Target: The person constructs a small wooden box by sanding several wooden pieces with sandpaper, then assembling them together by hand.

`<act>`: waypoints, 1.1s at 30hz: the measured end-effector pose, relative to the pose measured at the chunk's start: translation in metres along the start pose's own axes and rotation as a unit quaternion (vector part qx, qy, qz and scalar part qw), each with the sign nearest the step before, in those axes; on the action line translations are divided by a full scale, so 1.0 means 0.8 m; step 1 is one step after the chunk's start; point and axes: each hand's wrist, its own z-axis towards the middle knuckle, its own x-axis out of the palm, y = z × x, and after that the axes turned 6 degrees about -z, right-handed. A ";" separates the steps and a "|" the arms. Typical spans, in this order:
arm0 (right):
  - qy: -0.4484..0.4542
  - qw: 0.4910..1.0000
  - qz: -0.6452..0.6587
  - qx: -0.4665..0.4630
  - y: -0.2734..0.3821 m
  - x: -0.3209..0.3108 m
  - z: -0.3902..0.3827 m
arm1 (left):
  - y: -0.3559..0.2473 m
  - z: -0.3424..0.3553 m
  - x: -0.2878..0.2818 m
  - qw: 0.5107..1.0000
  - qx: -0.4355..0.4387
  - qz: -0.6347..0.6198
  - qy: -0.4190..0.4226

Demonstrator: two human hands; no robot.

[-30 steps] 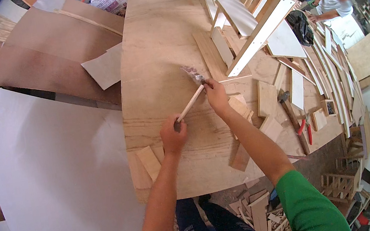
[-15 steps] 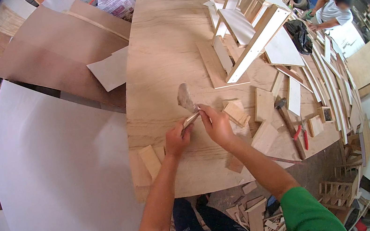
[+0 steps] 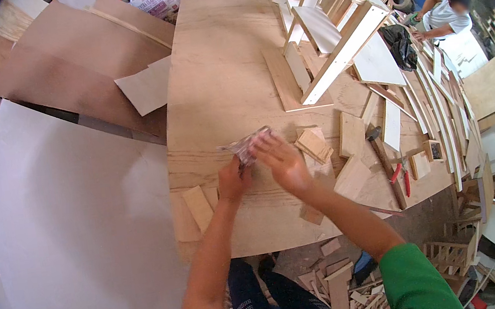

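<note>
Over the plywood-topped table, my left hand is closed around a small crumpled, see-through bag with brownish tones; its contents cannot be made out. My right hand lies against the bag's right side, its fingers stretched out and slightly blurred. Just right of that hand, small wood blocks are stacked. Left of my left wrist rests a short wood piece.
A hammer and red-handled pliers lie at the right. Farther back stands a wooden frame with white panels. A large white sheet fills the left side. A person works at far right. Offcuts litter the floor.
The bag hung out beyond my fingers and is now gathered up in my left hand. My right hand has gone from pinching its edge to lying over it with fingers extended.
</note>
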 end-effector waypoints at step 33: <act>-0.068 0.736 0.388 0.550 0.059 -0.127 0.017 | -0.215 0.028 -0.066 0.990 0.057 0.038 0.124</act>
